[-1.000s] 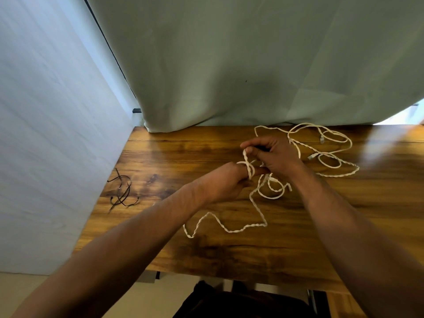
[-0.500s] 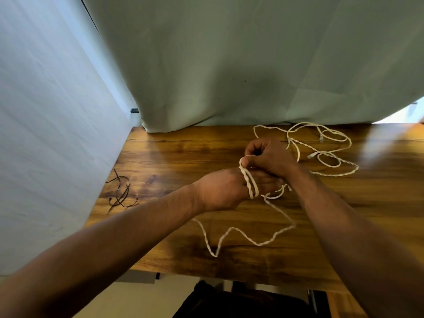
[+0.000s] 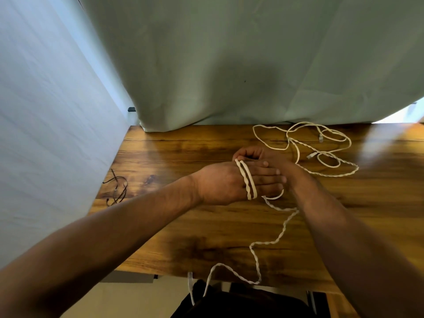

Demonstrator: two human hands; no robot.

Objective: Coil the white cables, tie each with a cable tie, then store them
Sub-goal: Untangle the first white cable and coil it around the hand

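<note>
- Head view: the right hand [image 3: 253, 154] is mostly hidden behind the left hand [image 3: 220, 183]. Its curled fingers pinch the white cable [image 3: 248, 180].
- The left fingers [image 3: 268, 177] are straight, with two loops wound round them above mid-tabletop [image 3: 183, 157].
- The cable's tail drops over the tabletop's near edge, and its end is hard to make out.
- A second white cable [image 3: 320, 138] lies loose at the tabletop's far edge, and black cable ties [image 3: 118, 190] lie at its left edge.

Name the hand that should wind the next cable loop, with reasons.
Right. The right hand pinches the white cable beside the left hand, whose straight fingers carry two turns as the spool.
</note>
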